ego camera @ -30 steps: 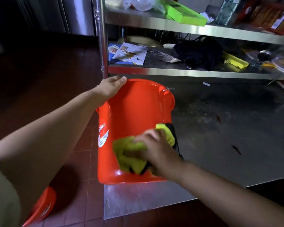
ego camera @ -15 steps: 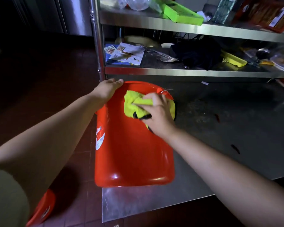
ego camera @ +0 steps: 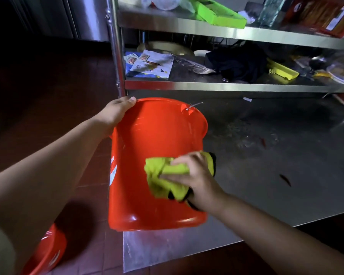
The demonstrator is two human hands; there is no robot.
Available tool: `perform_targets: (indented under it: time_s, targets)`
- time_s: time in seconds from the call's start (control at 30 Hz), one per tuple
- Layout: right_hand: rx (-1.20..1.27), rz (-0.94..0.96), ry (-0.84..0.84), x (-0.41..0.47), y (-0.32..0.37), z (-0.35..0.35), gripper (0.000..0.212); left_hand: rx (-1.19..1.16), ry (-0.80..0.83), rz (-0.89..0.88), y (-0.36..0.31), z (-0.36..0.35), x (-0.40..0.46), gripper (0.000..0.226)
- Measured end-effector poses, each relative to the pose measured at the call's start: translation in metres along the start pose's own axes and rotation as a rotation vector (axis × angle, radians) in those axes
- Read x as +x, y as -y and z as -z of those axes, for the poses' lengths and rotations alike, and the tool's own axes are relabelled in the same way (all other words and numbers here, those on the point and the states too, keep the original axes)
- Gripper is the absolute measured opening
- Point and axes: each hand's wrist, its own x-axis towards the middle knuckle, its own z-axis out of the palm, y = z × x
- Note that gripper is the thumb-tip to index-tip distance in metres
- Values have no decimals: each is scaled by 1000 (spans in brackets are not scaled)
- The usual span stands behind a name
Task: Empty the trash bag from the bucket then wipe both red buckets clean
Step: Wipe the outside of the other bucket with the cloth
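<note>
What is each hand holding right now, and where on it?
The left hand grips the red bucket at its rim. The right hand holds the bunched yellow-green cloth, pressing it against the bucket's side.

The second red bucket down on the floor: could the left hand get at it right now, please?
Probably not yet. The left hand grips the rim of the tilted red bucket being wiped, and the second bucket sits low beneath that forearm, mostly out of view.

Bucket (ego camera: 157, 155) on table (ego camera: 266, 185) edge; 2nd bucket (ego camera: 46, 253) on floor, left.
</note>
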Motion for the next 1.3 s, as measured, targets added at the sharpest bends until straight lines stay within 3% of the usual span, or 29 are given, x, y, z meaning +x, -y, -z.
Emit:
perform_targets:
  time_s: [0.1, 0.27, 0.4, 0.57, 0.67, 0.77, 0.87, 0.93, 1.03, 1.13, 1.2, 1.3]
  targets:
    - [-38, -169, -147, 59, -25, 17, 45, -37, 5, 14, 0, 2, 1, 20]
    - [-157, -306, -166, 110, -56, 27, 45, -76, -24, 31, 5, 0, -3, 18]
    - [-114, -363, -185, 102, -33, 19, 42, -103, -35, 21, 15, 4, -11, 22]
    - [-50, -185, -98, 30, 22, 9, 34, -107, -76, 18, 27, 17, -19, 30]
    - [5, -72, -47, -9, 50, 3, 31, 13, -107, 31, 27, 27, -22, 26]
    - [42, -17, -24, -19, 59, 0, 32, 134, -161, -74, 3, 20, -15, 22]
    - [28, 31, -16, -12, 59, -2, 33, 223, 26, -162, -28, -6, -9, 18]
    - [29, 57, -2, -5, 57, -5, 43, 304, 136, -94, -34, -19, -7, 29]
    - [3, 0, -15, 17, 41, -5, 74, 391, 37, -32, -32, -23, -6, 48]
    - [-82, -133, -106, 58, 5, 6, 43, 250, 4, -21, -27, -23, -4, 40]
    - [-95, -264, -185, 86, -18, 19, 40, 186, 15, -21, -24, -25, -6, 35]
    - [-137, -306, -159, 110, -38, 27, 39, 130, -36, 11, -14, -25, -10, 43]
